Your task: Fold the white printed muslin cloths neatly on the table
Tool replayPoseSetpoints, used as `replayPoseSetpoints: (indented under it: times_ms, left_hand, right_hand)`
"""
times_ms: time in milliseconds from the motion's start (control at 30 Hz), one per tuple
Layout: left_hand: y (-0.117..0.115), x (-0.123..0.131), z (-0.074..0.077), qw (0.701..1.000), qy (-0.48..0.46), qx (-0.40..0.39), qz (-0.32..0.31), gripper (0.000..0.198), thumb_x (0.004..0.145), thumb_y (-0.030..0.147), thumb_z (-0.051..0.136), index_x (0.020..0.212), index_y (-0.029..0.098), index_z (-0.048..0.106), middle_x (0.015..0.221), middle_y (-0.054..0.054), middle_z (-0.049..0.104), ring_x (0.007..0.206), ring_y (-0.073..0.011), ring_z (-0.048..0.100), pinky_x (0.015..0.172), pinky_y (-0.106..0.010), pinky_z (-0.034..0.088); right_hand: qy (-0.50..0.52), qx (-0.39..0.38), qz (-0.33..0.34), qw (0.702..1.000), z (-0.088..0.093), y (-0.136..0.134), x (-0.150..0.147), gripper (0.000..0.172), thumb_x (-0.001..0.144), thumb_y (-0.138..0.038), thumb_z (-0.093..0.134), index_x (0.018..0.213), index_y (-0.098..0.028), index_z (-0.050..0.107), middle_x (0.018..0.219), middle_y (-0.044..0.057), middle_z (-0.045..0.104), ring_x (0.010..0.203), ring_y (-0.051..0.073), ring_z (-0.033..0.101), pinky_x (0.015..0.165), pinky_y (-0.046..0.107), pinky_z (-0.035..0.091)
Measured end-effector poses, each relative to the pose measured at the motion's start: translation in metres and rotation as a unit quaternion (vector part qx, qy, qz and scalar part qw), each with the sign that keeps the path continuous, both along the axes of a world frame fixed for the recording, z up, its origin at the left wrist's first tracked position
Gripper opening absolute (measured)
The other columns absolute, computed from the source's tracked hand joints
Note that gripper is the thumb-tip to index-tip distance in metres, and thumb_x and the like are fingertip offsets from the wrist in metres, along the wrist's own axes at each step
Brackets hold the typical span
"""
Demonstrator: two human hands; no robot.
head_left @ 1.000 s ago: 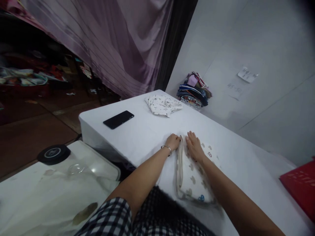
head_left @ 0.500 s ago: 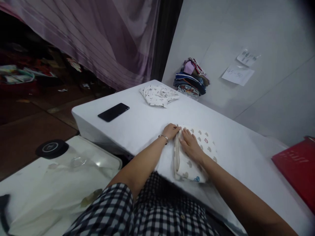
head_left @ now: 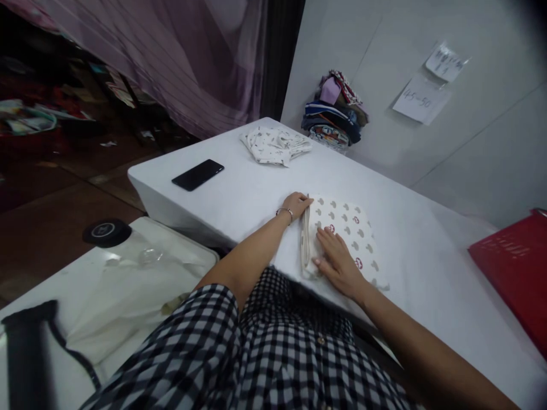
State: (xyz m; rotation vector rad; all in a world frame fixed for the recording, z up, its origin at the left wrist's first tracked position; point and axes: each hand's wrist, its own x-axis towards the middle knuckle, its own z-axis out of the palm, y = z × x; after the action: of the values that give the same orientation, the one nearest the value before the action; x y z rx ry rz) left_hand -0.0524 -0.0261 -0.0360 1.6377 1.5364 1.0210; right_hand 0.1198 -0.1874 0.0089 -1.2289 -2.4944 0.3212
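Note:
A folded white cloth with small grey and red prints (head_left: 350, 228) lies on the white table (head_left: 256, 193) in front of me. My left hand (head_left: 296, 204) rests with curled fingers against the cloth's far left corner, touching its folded edge. My right hand (head_left: 337, 259) lies flat on the near part of the cloth, fingers stretched out and pressed down. Neither hand lifts the cloth.
A black phone (head_left: 198, 174) lies near the table's left edge. Another folded white printed cloth (head_left: 276, 146) sits at the far end, beside a pile of coloured clothes (head_left: 335, 114) against the wall. A red box (head_left: 513, 267) stands at the right. A white bin lid (head_left: 128, 273) is at my left.
My right hand has slid back toward me along the cloth, from its far edge to its near part. The left hand stays at the far left corner. The view has shifted.

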Motion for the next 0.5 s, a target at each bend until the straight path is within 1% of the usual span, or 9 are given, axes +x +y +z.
replayPoseSetpoints:
  times_ms: [67,133,200,267,333,400,500]
  left_hand:
    - [0.000,0.000,0.002,1.000,-0.009,-0.017,0.007,0.026,0.078,0.042,0.059,0.082,0.017,0.064,0.088,-0.002,0.065,0.080,-0.0130,0.057,0.078,-0.024,0.044]
    - [0.000,-0.001,0.007,0.999,-0.013,-0.040,0.016,0.028,0.078,0.043,0.059,0.081,0.016,0.062,0.080,-0.002,0.065,0.072,-0.0130,0.057,0.072,-0.025,0.045]
    - [-0.004,-0.004,0.014,0.998,-0.014,-0.060,0.024,0.030,0.077,0.046,0.058,0.079,0.016,0.060,0.070,-0.001,0.062,0.064,-0.0130,0.056,0.066,-0.025,0.045]
    - [-0.016,-0.008,0.021,0.997,-0.013,-0.069,0.025,0.031,0.077,0.047,0.058,0.076,0.016,0.058,0.063,0.000,0.059,0.058,-0.0124,0.054,0.061,-0.025,0.044]
    - [-0.037,-0.014,0.027,0.997,-0.013,-0.069,0.015,0.031,0.076,0.047,0.059,0.073,0.017,0.057,0.059,0.002,0.057,0.055,-0.0111,0.053,0.059,-0.024,0.043]
    - [-0.066,-0.021,0.028,0.998,-0.019,-0.065,0.002,0.029,0.076,0.045,0.059,0.072,0.017,0.057,0.058,0.003,0.057,0.052,-0.0096,0.052,0.057,-0.022,0.042]
    - [-0.116,-0.029,0.022,0.998,-0.035,-0.051,-0.016,0.024,0.078,0.040,0.057,0.071,0.017,0.057,0.061,0.003,0.057,0.054,-0.0092,0.051,0.057,-0.022,0.041]
  right_hand:
    - [-0.014,0.036,0.030,0.999,0.002,-0.016,0.005,0.056,0.088,-0.043,0.047,0.138,-0.020,0.037,0.139,0.012,0.043,0.132,0.027,0.031,0.108,0.052,0.022]
    - [-0.027,0.069,0.042,0.996,0.000,-0.028,0.006,0.049,0.086,-0.040,0.052,0.130,-0.019,0.047,0.128,0.013,0.053,0.122,0.028,0.042,0.102,0.051,0.030]
    - [-0.036,0.094,0.037,0.994,-0.004,-0.033,0.007,0.041,0.086,-0.035,0.053,0.123,-0.017,0.053,0.120,0.014,0.056,0.113,0.028,0.047,0.094,0.049,0.038]
    - [-0.040,0.104,0.038,0.993,-0.008,-0.032,0.006,0.036,0.086,-0.030,0.051,0.120,-0.016,0.055,0.116,0.014,0.057,0.107,0.027,0.049,0.089,0.046,0.042]
    - [-0.040,0.100,0.048,0.993,-0.010,-0.027,0.007,0.034,0.086,-0.026,0.049,0.118,-0.016,0.055,0.114,0.014,0.058,0.104,0.027,0.050,0.086,0.045,0.045]
    - [-0.033,0.088,0.056,0.994,-0.010,-0.022,0.009,0.033,0.087,-0.024,0.046,0.118,-0.017,0.055,0.112,0.014,0.059,0.102,0.026,0.052,0.085,0.044,0.046]
    - [0.016,0.057,0.036,0.998,-0.009,-0.016,0.014,0.033,0.089,-0.023,0.042,0.119,-0.019,0.054,0.111,0.011,0.059,0.102,0.023,0.054,0.087,0.041,0.047]
